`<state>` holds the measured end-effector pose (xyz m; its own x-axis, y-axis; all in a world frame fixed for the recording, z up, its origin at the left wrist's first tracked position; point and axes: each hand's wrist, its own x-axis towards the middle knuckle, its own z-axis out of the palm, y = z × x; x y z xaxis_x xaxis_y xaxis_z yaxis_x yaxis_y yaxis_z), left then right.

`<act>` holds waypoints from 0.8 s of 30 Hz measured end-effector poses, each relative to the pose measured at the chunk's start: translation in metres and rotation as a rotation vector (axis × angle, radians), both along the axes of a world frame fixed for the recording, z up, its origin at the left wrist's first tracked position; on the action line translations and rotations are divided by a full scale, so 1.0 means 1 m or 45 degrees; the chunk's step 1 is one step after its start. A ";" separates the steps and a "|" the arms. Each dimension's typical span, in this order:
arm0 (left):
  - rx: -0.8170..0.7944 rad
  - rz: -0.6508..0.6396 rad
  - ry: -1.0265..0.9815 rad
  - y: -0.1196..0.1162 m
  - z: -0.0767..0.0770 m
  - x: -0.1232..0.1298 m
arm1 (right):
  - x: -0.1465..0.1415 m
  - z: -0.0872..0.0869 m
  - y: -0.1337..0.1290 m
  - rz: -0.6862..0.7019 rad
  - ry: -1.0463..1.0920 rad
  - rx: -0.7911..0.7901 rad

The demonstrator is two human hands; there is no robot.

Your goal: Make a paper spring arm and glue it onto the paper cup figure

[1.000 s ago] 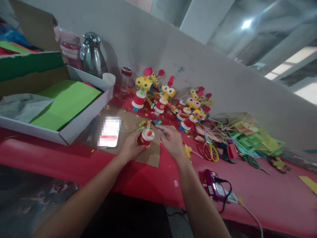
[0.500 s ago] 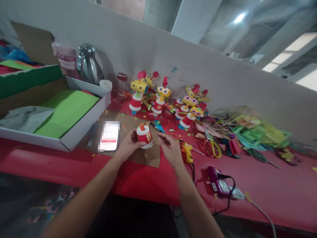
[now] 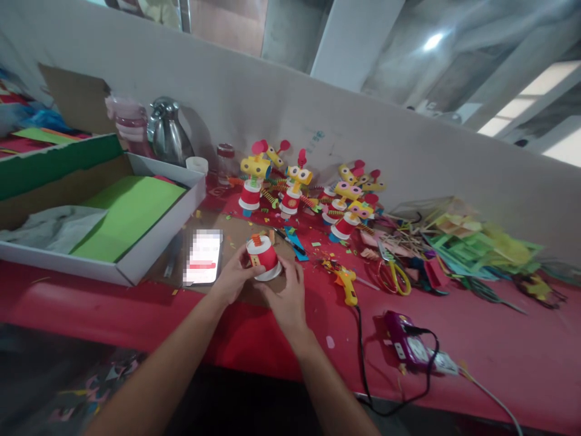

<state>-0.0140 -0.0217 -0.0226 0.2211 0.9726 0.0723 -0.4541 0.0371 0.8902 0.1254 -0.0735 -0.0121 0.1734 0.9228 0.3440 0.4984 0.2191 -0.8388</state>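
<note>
A red and white paper cup (image 3: 267, 257) stands upside down between my hands, with a folded orange paper spring (image 3: 258, 240) on its upturned base. My left hand (image 3: 235, 275) grips its left side, thumb across the front. My right hand (image 3: 287, 293) closes on the cup's right side near the wide white rim. Beneath them lies a brown cardboard sheet (image 3: 231, 227). A phone (image 3: 204, 257) with a lit, blurred screen is left of my left hand. Behind the cup are a dark pen (image 3: 290, 241) and a piece of blue paper (image 3: 299, 254).
Several finished cup figures (image 3: 297, 188) stand along the wall. A yellow glue gun (image 3: 347, 286), scissors (image 3: 399, 275), paper strips (image 3: 481, 236) and a purple power strip (image 3: 406, 342) with cables lie right. At left are a white box (image 3: 158, 233), a steel jug (image 3: 169, 133) and a jar (image 3: 225, 163).
My right hand has moved left from beside the glue gun and taken hold of the cup. The cup has turned, so its yellow label now faces front left.
</note>
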 end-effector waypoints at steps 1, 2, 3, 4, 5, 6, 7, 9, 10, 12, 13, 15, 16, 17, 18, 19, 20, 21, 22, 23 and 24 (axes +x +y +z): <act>-0.004 0.004 0.006 0.000 0.001 -0.001 | -0.001 -0.002 -0.001 0.031 0.024 -0.005; 0.003 0.008 0.015 0.000 0.001 -0.003 | -0.001 -0.005 -0.001 0.068 0.068 -0.006; 0.017 0.009 0.028 0.001 0.001 -0.004 | 0.000 -0.008 0.000 0.106 0.121 -0.008; 0.035 0.003 0.046 0.001 0.001 -0.005 | 0.001 -0.012 0.000 0.132 0.173 -0.015; 0.054 -0.013 0.069 0.002 0.000 -0.006 | 0.003 -0.015 0.001 0.142 0.218 -0.024; 0.073 -0.039 0.098 0.003 0.000 -0.006 | 0.004 -0.018 0.002 0.144 0.246 -0.035; 0.093 -0.069 0.135 0.004 -0.001 -0.006 | 0.005 -0.021 0.001 0.142 0.255 -0.046; 0.145 -0.084 0.235 0.006 -0.004 -0.005 | 0.007 -0.024 -0.001 0.139 0.220 -0.052; 0.173 -0.061 0.298 0.007 -0.006 -0.004 | 0.009 -0.023 -0.002 0.136 0.172 -0.050; 0.228 -0.004 0.424 0.009 -0.010 -0.003 | 0.013 -0.019 -0.004 0.098 0.034 -0.040; 0.251 0.013 0.467 0.010 -0.012 -0.003 | 0.016 -0.014 -0.003 0.064 -0.039 -0.029; 0.273 0.013 0.497 0.011 -0.015 -0.002 | 0.023 0.000 0.002 -0.008 -0.117 0.004; 0.272 0.001 0.494 0.011 -0.017 -0.002 | 0.027 0.008 0.006 -0.007 -0.132 0.017; 0.262 -0.011 0.485 0.011 -0.018 -0.001 | 0.031 0.018 0.011 0.016 -0.138 0.028; 0.247 -0.020 0.477 0.011 -0.018 -0.001 | 0.034 0.027 0.017 0.043 -0.143 0.037; 0.231 -0.034 0.474 0.012 -0.019 -0.001 | 0.036 0.036 0.023 0.090 -0.159 0.031; 0.222 -0.047 0.470 0.012 -0.019 -0.001 | 0.038 0.045 0.028 0.150 -0.192 0.034; 0.224 -0.054 0.468 0.012 -0.019 -0.001 | 0.040 0.052 0.033 0.223 -0.237 0.035; 0.236 -0.052 0.472 0.012 -0.019 -0.002 | 0.040 0.058 0.038 0.286 -0.282 0.026; 0.252 -0.048 0.475 0.012 -0.019 -0.003 | 0.040 0.063 0.042 0.340 -0.328 0.013; 0.267 -0.046 0.476 0.013 -0.019 -0.003 | 0.040 0.066 0.045 0.391 -0.376 -0.004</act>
<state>-0.0174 -0.0090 -0.0414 0.3033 0.9365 0.1762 -0.1005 -0.1524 0.9832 0.1655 -0.0283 0.0542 -0.2157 0.9173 0.3347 0.6294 0.3926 -0.6706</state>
